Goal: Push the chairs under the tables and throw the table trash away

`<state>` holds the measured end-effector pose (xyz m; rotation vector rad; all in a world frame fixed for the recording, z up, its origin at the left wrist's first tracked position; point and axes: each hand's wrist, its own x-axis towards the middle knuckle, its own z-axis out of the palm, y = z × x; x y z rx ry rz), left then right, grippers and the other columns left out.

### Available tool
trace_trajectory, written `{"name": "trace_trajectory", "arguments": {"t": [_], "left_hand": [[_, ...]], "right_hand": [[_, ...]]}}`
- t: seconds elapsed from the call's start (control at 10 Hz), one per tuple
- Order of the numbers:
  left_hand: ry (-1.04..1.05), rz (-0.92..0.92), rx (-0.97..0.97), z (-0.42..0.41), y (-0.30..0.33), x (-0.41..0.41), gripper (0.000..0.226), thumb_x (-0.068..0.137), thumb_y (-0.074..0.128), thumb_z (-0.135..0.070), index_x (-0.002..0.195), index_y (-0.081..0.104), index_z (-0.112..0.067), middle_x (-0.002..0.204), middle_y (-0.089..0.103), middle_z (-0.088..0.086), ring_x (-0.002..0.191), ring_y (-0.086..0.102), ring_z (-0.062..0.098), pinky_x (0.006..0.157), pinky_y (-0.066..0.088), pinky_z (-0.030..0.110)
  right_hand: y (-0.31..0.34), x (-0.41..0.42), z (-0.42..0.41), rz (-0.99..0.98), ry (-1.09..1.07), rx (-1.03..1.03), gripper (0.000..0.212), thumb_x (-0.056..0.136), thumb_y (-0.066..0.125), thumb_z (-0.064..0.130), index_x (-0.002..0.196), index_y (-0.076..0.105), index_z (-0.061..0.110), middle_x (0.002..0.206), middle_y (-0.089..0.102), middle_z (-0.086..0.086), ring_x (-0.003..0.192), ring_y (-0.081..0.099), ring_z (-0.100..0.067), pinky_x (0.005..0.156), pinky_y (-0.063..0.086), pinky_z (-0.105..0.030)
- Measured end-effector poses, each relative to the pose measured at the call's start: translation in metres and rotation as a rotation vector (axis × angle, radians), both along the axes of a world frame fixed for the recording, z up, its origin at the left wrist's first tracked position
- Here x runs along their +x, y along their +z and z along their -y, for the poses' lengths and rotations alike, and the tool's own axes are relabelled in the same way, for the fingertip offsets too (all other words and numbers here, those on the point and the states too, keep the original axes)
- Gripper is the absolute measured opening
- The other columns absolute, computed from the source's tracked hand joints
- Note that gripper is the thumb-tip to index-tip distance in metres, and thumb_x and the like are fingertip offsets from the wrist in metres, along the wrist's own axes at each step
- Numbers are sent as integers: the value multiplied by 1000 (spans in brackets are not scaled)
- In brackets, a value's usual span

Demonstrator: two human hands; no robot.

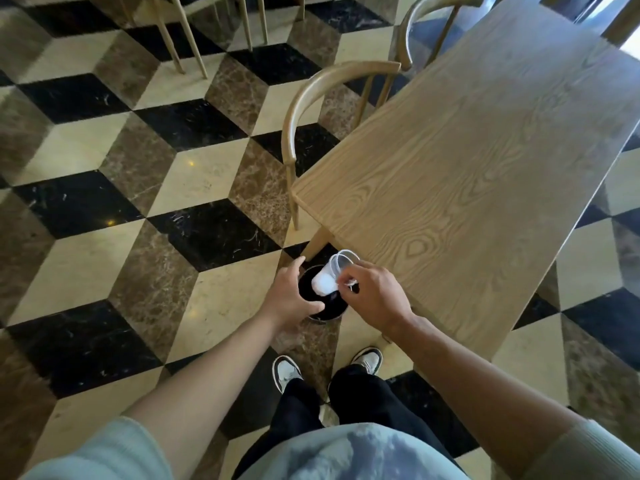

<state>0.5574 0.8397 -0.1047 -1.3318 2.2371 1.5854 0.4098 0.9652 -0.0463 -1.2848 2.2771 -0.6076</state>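
One floor of cream, brown and black marble diamonds fills most of the view. On it, to the right, stands a long wooden table with a bare grain top. Two chairs sit along its left side: the near chair has its curved back showing and its seat tucked under the tabletop, and the far chair is pushed in the same way beyond it. Legs of other chairs show at the top left.

Just off the table's near corner, beside its leg, a small round trash bin with a black liner stands on the floor. The left hand curls around the bin's left rim, thumb and fingers wrapped on its edge. The right hand pinches a clear plastic cup, tilted on its side directly above the bin's opening, with its mouth pointing toward the table. A bit of crumpled white paper shows between the fingers by the cup. Below, two sneakers and dark trousers stand on the tiles.
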Motion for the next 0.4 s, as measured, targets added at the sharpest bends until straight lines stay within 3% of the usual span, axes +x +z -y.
{"name": "trace_trajectory", "arguments": {"t": [0.1,0.2,0.4], "left_hand": [[61,81,-55,16,-7,9,94,79,83,-18,158,32,-18,153,45,15,139,50,29,99,44,32],[119,158,-81,28,-9,19,81,85,78,-20,154,38,-20,151,50,12,134,53,29,96,44,33],[87,265,-51,28,-8,24,48,93,68,-20,138,51,-16,131,59,9,103,56,22,80,45,32]], "right_hand": [[-5,-1,7,-9,-14,89,28,91,68,16,118,71,13,120,69,-3,103,66,-29,80,55,-43],[-9,1,12,0,-40,164,45,94,61,13,139,59,17,143,57,3,117,61,-27,91,53,-41],[-21,-10,-12,30,-100,175,37,93,58,17,129,67,21,130,62,4,112,63,-24,88,54,-39]]}}
